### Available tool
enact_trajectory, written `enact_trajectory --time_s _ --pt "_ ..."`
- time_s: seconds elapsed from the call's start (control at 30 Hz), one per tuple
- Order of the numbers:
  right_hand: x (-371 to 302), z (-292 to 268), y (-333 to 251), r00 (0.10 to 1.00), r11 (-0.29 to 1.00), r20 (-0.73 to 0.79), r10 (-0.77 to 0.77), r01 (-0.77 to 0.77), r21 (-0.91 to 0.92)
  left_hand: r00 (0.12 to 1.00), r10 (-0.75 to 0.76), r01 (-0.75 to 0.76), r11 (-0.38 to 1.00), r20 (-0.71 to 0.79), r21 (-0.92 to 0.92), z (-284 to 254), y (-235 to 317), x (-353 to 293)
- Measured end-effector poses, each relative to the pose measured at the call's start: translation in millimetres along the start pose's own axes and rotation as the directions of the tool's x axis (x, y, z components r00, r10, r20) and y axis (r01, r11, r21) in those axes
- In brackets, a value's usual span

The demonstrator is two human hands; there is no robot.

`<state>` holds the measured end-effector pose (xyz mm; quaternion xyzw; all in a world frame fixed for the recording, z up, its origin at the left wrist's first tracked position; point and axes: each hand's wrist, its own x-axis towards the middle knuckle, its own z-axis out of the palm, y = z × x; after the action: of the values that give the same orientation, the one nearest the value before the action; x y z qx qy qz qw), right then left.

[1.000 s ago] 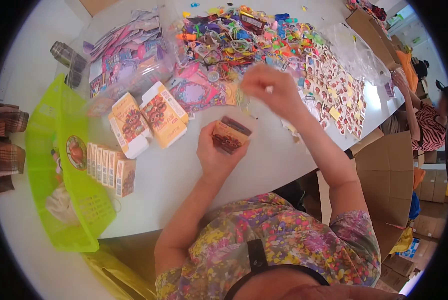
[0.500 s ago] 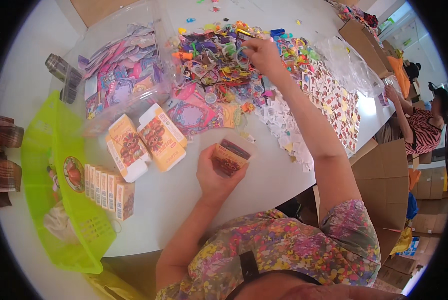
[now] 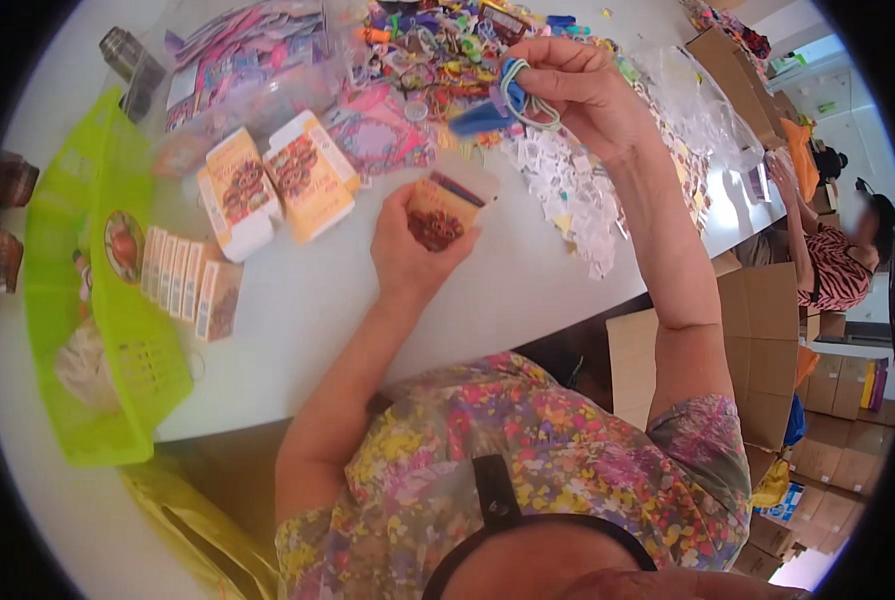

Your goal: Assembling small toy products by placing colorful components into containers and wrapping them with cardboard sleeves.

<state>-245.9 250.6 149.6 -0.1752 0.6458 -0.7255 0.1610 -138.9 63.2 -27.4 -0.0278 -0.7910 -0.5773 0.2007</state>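
White tabletop (image 3: 293,315), bowed by the lens, fills the middle of a packing room, with a co-worker in a striped top (image 3: 838,268) at its far right. At the left stands a lime-green basket (image 3: 128,430); beyond it, a clear tub (image 3: 253,105) of pink and purple packets. A heap of colourful trinkets (image 3: 423,70) spreads across the back, white paper pieces (image 3: 568,200) beside it. Two yellow-orange cartons (image 3: 238,195) lie side by side, with a row of slim boxes (image 3: 183,280) upright in front of them.

Centre, the left hand (image 3: 408,250) wraps a small open box (image 3: 440,215) — tilted, flap folded out, dark contents showing; whether it touches the table is unclear. Higher and to the right, the right hand (image 3: 593,100) pinches a pale looped cord (image 3: 543,112) with a blurred blue piece (image 3: 481,120), clear of the box.

A light left grip should spare the card walls from buckling — and gathering the loops close to the blue piece should lessen the chance of snagging the flap.
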Motion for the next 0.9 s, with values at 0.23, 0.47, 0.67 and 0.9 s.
enact_trajectory --time_s 0.23,0.47,0.67,0.9 --pt "-35 39 41 0.987 0.871 -0.156 -0.048 -0.035 -0.490 0.991 0.118 -0.117 0.993 0.069 -0.021 -3 9 -8" --pt "-68 73 58 0.808 0.028 0.341 -0.481 0.403 -0.915 0.998 0.064 -0.063 0.998 -0.022 0.008 -4 10 -9" --pt "-64 72 53 0.947 0.233 0.270 -0.172 0.305 -0.923 0.987 0.146 -0.139 0.985 -0.067 0.098 -3 10 -9" --pt "-64 74 51 0.964 0.453 0.156 0.216 0.042 -0.890 0.927 0.374 -0.361 0.915 -0.040 0.182 -3 12 -6"
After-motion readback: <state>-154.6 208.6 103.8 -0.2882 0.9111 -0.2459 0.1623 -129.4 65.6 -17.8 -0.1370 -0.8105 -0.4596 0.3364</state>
